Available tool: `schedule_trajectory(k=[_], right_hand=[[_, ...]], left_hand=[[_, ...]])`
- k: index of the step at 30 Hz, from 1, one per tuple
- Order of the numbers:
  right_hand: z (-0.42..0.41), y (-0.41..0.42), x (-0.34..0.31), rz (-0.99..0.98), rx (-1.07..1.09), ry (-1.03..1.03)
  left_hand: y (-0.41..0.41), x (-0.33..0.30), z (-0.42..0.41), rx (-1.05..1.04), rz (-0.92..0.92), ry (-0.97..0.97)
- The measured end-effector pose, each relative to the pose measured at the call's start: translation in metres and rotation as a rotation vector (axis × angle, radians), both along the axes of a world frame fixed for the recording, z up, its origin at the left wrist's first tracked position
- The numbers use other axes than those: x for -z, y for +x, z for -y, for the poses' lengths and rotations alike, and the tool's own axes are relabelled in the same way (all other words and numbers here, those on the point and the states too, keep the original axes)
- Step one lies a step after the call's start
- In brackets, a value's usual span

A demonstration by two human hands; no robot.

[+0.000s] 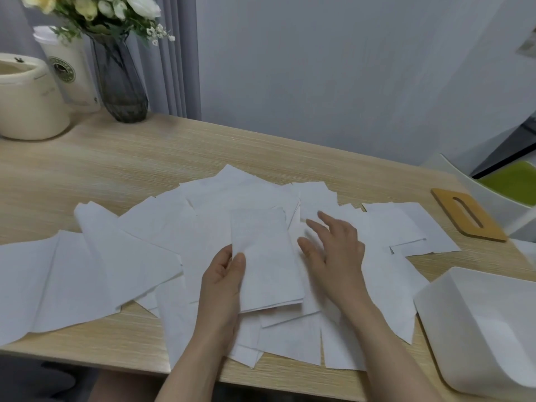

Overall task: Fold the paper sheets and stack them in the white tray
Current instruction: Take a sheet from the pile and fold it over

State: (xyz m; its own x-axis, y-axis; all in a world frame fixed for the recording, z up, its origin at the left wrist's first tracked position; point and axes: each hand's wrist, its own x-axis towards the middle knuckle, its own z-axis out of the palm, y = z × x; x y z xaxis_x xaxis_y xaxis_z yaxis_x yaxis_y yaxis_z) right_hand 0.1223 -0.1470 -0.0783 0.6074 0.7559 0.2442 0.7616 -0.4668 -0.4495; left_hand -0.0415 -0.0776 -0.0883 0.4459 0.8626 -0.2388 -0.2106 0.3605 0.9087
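Both arms reach up from the bottom over the big paper pile point(130, 256), the left hand point(223, 282) pinching a folded sheet point(265, 256), the right hand point(333, 250) open beside it, so I think it goes next into the white tray point(435, 291) at lower right.

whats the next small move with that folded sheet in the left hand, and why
Probably carry it right and lay it in the white tray. The left hand pinches a folded sheet that already looks folded, lifted over the loose paper pile. The right hand is open with fingers spread over the pile, holding nothing. The tray sits at the table's near right corner and seems to hold a sheet already.
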Motion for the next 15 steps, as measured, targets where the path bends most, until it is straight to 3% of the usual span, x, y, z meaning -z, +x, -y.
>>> schedule_trajectory(k=[5,15], right_hand=[[-0.013,0.028,0.011,0.069,-0.068,-0.238],[0.045,0.005,-0.003,0.148,-0.127,-0.126]], left_hand=[[-0.002,-0.003,0.000,0.009,0.011,-0.055],[-0.001,-0.006,0.001,0.025,0.003,-0.047]])
